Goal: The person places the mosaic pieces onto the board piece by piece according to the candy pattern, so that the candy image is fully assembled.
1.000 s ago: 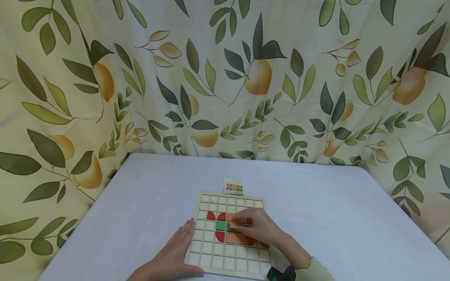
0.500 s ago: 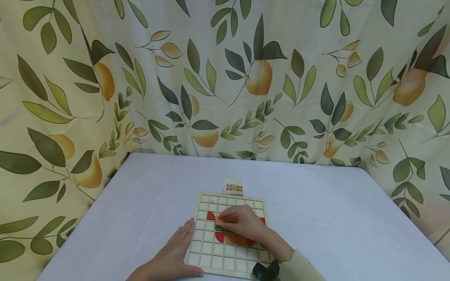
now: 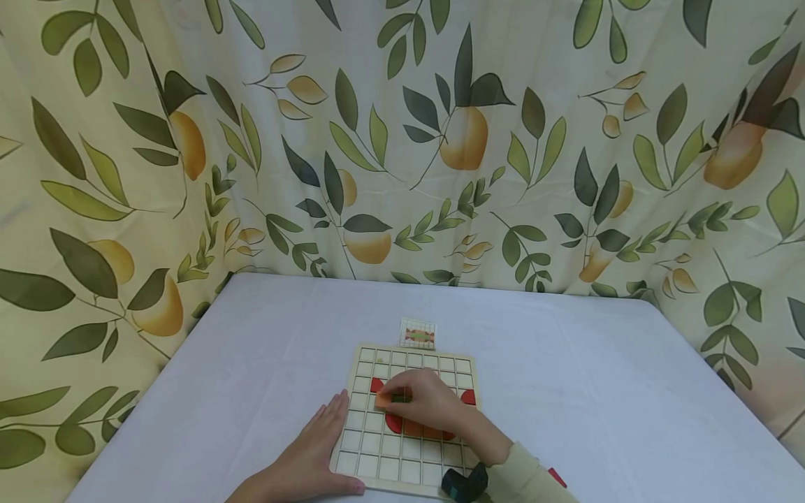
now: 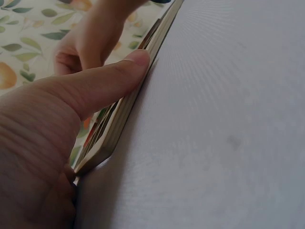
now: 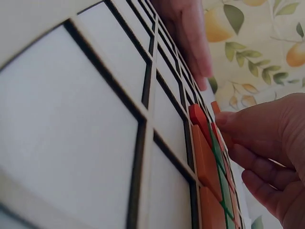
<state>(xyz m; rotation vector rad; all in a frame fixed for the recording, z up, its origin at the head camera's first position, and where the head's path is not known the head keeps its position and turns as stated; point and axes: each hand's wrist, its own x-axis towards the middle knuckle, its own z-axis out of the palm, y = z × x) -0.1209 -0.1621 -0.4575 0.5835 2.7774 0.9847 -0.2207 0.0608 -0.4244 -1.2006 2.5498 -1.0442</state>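
A square wooden grid board [image 3: 402, 447] lies on the table. My right hand [image 3: 424, 399] pinches an orange tile [image 3: 381, 401] between thumb and fingertips, over the left part of the board. In the right wrist view the same orange tile [image 5: 216, 107] shows at the fingertips. Red quarter-round tiles [image 3: 393, 423], orange tiles [image 5: 206, 160] and green tiles [image 5: 224, 188] sit in the cells; the hand hides part of them. My left hand [image 3: 308, 447] rests against the board's left side, fingers straight. Its thumb [image 4: 112, 81] touches the near edge.
A small pattern card [image 3: 418, 334] lies just behind the board. A red piece [image 3: 557, 478] is on the white-covered table [image 3: 604, 391] beside my right sleeve. A patterned curtain [image 3: 402, 140] hangs behind the table.
My right hand has moved left across the board with the orange tile, from the middle columns to the left ones. A red piece now shows beside the sleeve. The left hand has stayed still.
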